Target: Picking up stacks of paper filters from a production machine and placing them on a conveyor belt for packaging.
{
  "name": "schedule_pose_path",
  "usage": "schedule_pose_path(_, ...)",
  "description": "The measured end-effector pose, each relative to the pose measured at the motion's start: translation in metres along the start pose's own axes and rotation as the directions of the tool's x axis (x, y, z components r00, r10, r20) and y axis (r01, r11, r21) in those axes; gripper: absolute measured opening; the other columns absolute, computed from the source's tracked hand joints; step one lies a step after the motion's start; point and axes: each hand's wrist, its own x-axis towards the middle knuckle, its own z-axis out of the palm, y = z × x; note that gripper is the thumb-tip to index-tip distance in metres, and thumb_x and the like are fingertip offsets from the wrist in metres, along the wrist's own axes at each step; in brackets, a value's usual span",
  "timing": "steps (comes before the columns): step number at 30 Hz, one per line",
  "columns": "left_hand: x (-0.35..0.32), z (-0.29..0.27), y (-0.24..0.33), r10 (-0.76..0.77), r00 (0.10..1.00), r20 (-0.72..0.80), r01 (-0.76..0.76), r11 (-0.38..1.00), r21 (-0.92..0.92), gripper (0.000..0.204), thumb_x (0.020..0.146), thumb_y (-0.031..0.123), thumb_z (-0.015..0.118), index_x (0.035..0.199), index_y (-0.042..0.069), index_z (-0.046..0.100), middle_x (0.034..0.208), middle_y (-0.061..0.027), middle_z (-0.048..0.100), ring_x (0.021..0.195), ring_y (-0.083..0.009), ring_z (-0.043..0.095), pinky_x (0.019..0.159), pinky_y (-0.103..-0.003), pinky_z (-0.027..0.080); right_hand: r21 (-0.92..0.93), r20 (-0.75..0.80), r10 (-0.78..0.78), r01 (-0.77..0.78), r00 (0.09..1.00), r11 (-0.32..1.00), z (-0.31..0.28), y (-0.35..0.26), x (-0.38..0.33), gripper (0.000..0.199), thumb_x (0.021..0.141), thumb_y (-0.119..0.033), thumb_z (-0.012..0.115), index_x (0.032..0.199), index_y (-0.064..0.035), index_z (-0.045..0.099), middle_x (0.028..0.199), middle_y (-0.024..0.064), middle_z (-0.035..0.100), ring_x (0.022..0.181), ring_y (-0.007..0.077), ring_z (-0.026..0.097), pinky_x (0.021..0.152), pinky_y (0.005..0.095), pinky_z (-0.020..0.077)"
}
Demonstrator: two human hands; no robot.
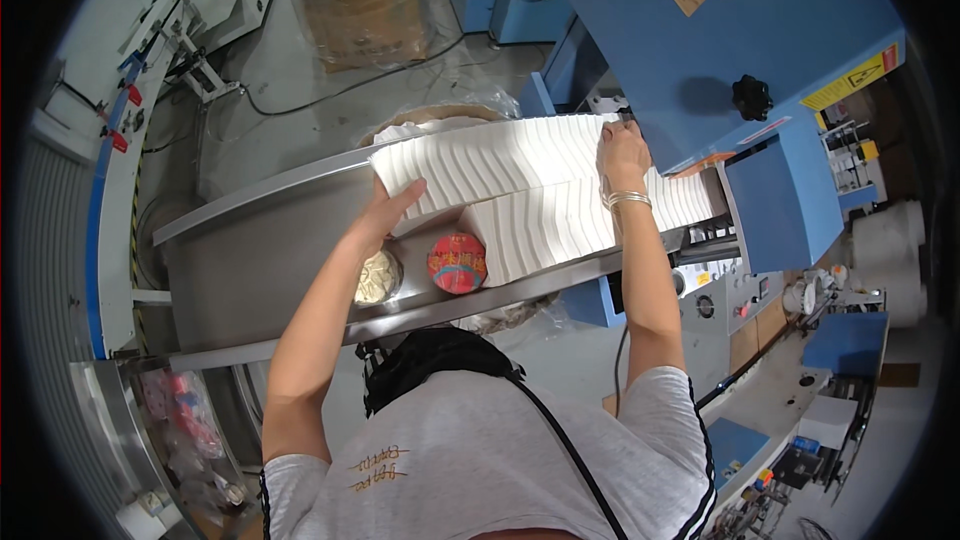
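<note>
A long row of white folded paper (485, 165), packed on edge in wavy layers, lies along the far side of a metal trough (250, 280). My left hand (388, 208) grips the left end of this row, thumb on top and the other fingers hidden behind it. At its right end my right hand (625, 152), with a bracelet at the wrist, closes over the paper beside the blue machine. A second row of white folded paper (545, 225) lies nearer me. A red printed round object (457, 263) touches its left end; a cream round object (379, 278) is partly behind my left forearm.
The blue machine (720, 50), with a black knob (752, 98), overhangs the trough's right end. A large cardboard box (360, 15) lined with plastic stands on the floor beyond. A black cable (330, 95) crosses the floor. Machine rails (115, 210) stand at the left.
</note>
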Motion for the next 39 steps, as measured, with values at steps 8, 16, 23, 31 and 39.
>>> schedule_pose_path(8, 0.018, -0.009, -0.006, 0.111, 0.989, 0.096, -0.093, 0.98, -0.179, 0.104, 0.079, 0.052, 0.068, 0.149, 0.013, 0.002, 0.147, -0.0125, 0.031, 0.133, -0.0296, 0.033, 0.106, -0.047, 0.028, -0.114, 0.317, -0.157, 0.202, 0.935, 0.973, 0.002, 0.01, 0.005, 0.075, 0.094, -0.059, 0.032, 0.104, 0.0059, 0.068, 0.152, 0.0136, 0.027, 0.135, 0.0355, 0.031, 0.11, 0.0421, 0.0279)
schedule_pose_path(16, 0.033, -0.008, -0.018, 0.176, 0.984, 0.032, -0.155, 0.931, -0.331, 0.1, 0.077, 0.035, 0.077, 0.142, 0.005, 0.007, 0.137, -0.015, 0.039, 0.125, -0.0258, 0.042, 0.102, -0.039, 0.038, -0.134, 0.223, -0.309, 0.343, 0.925, 0.93, 0.004, -0.017, -0.013, 0.08, 0.09, -0.065, 0.037, 0.084, 0.0057, 0.073, 0.151, 0.0176, 0.028, 0.142, 0.0395, 0.01, 0.112, 0.0505, 0.01)
schedule_pose_path(23, 0.012, -0.071, -0.023, 0.068, 0.998, 0.017, -0.058, 0.934, -0.354, 0.103, 0.072, 0.038, 0.08, 0.139, 0.003, 0.011, 0.134, -0.0173, 0.04, 0.118, -0.0278, 0.049, 0.092, -0.042, 0.047, -0.109, 0.082, -0.334, 0.341, 0.939, 0.934, 0.014, -0.097, -0.047, 0.063, 0.087, -0.057, 0.05, 0.083, 0.0016, 0.074, 0.141, 0.0159, 0.045, 0.136, 0.0365, 0.026, 0.105, 0.0494, 0.0234)
schedule_pose_path(31, -0.042, -0.243, -0.079, 0.037, 0.999, -0.019, -0.041, 0.961, -0.274, 0.08, 0.077, 0.048, 0.072, 0.14, 0.013, 0.036, 0.133, -0.0074, 0.048, 0.118, -0.0259, 0.049, 0.087, -0.05, 0.044, -0.087, 0.19, -0.333, 0.354, 0.923, 0.931, 0.027, -0.266, -0.134, 0.056, 0.083, -0.059, 0.053, 0.09, -0.0081, 0.076, 0.137, 0.0134, 0.048, 0.136, 0.0336, 0.027, 0.103, 0.0484, 0.0261)
schedule_pose_path(39, -0.13, -0.405, -0.14, -0.142, 0.99, -0.023, 0.137, 0.978, -0.157, 0.065, 0.086, 0.043, 0.064, 0.135, 0.007, 0.044, 0.125, -0.007, 0.057, 0.111, -0.0228, 0.056, 0.086, -0.043, 0.047, 0.165, 0.288, -0.318, 0.28, 0.903, 0.946, -0.009, -0.384, -0.292, 0.059, 0.081, -0.057, 0.056, 0.099, -0.004, 0.073, 0.147, 0.0254, 0.028, 0.138, 0.0385, 0.02, 0.104, 0.0554, 0.0234)
